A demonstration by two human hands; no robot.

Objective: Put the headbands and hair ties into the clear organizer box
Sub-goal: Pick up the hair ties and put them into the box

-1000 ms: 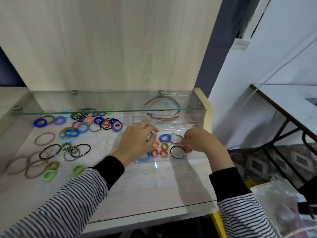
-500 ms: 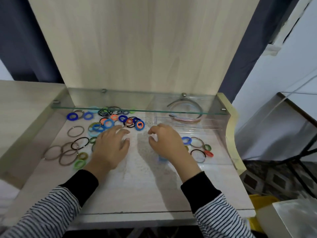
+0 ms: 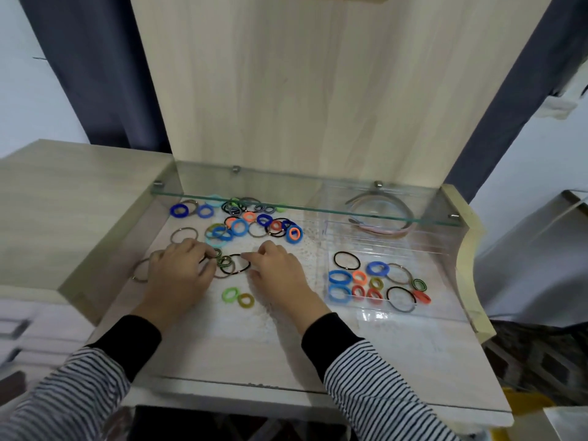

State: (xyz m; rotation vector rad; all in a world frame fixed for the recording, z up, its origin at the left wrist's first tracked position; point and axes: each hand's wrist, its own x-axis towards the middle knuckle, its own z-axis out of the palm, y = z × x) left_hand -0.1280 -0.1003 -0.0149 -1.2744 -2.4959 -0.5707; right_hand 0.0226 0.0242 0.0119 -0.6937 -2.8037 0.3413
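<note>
The right hand [image 3: 276, 275] has moved left, off the organizer box [image 3: 381, 246], which lies to its right. Both it and the left hand [image 3: 181, 272] curl fingers over hair ties [image 3: 227, 265] between them; grip cannot be determined.

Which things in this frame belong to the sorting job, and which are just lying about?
Job: loose hair ties on the desk; sorted hair ties and headbands in the clear organizer box; left hand and right hand among the loose ties.
Lying about: glass shelf; dark curtain.
</note>
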